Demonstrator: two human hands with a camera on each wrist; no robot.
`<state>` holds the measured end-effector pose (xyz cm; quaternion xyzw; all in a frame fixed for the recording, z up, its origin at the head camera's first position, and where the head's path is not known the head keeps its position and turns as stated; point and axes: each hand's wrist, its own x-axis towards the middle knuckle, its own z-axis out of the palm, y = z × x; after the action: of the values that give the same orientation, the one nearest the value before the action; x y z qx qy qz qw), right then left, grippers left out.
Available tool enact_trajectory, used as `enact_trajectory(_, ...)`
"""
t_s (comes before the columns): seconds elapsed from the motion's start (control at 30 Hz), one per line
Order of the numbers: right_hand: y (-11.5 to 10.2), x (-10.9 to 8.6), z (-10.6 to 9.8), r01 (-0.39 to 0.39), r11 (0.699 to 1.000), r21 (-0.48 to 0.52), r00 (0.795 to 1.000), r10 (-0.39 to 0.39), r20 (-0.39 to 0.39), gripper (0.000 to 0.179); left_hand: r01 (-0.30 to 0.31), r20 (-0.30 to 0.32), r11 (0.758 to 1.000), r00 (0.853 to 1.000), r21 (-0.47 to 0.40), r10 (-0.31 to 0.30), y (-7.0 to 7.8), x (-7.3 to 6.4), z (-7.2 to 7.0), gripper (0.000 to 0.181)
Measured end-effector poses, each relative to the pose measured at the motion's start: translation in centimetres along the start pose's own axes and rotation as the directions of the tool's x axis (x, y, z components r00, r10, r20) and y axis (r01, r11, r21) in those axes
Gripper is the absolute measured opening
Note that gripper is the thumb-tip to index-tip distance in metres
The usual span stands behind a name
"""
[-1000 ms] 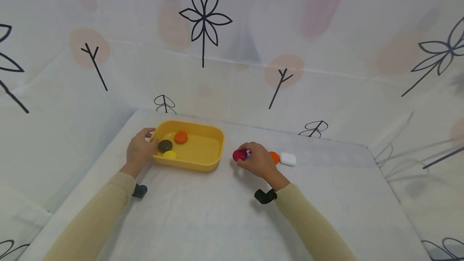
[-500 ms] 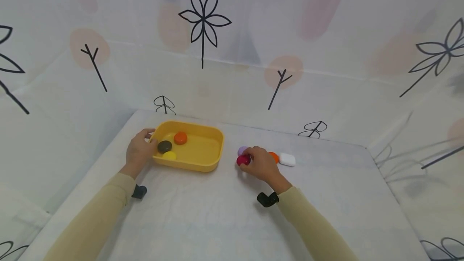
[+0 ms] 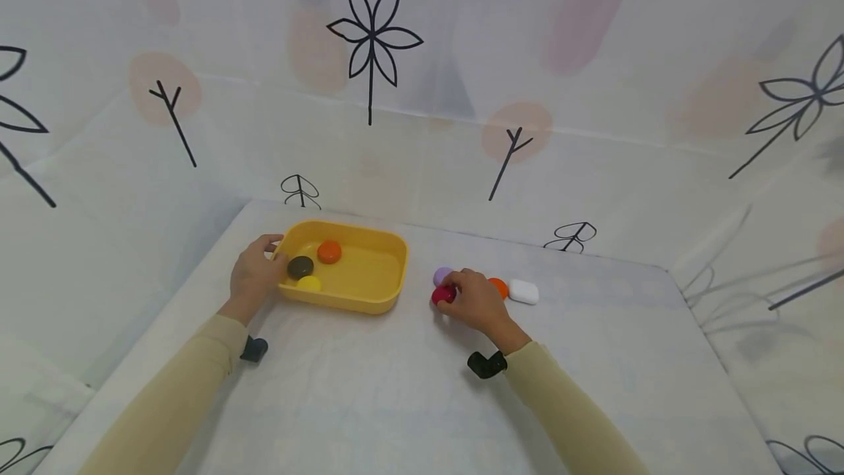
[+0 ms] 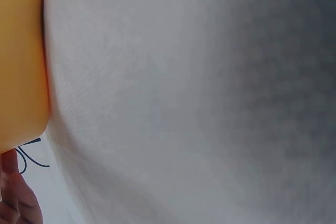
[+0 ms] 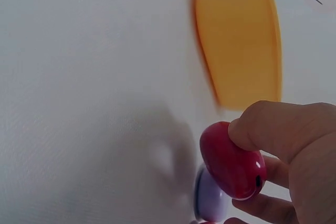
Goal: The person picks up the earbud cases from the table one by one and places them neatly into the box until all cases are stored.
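My left hand (image 3: pixel 253 270) grips the left end of a yellow tray (image 3: pixel 363 305), thumb over the rim. An orange disc (image 3: pixel 330 252), a dark grey rounded piece (image 3: pixel 300 266) and a yellow one (image 3: pixel 309 284) lie inside the tray. My right hand (image 3: pixel 478 300) pinches a glossy red rounded case (image 5: pixel 231 161) between thumb and fingers, close over the table. In the right wrist view, a small dark slot shows at one end of this case. Just behind it sits a purple rounded piece (image 3: pixel 442 275), partly covered by the red case in the right wrist view.
Right of my right hand, an orange piece (image 3: pixel 499 287) is partly hidden by the hand, with a white rounded-rectangular case (image 3: pixel 524 292) beside it. A white cloth covers the table (image 3: pixel 369 394). A patterned sheet (image 3: pixel 422 152) hangs behind the table.
My right hand has moved slightly right and toward me with the red case, uncovering more of the purple piece. The left hand and tray have stayed in place.
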<state>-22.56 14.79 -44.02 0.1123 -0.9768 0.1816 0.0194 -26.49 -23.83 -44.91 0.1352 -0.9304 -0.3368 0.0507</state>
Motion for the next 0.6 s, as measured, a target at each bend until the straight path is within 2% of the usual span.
enact_trajectory(0.3,0.15,0.04,0.18,-0.025,0.999,0.019,0.999,0.025,0.021,0.03,-0.005,-0.005,1.0,1.0,-0.015,0.005,0.08,-0.08,-0.02,0.045)
enact_trajectory(0.6,0.57,-0.18,0.01,-0.011,1.0,0.027,1.0,0.01,0.027,0.033,0.005,-0.006,1.0,1.0,-0.008,-0.005,0.21,-0.02,0.03,0.046)
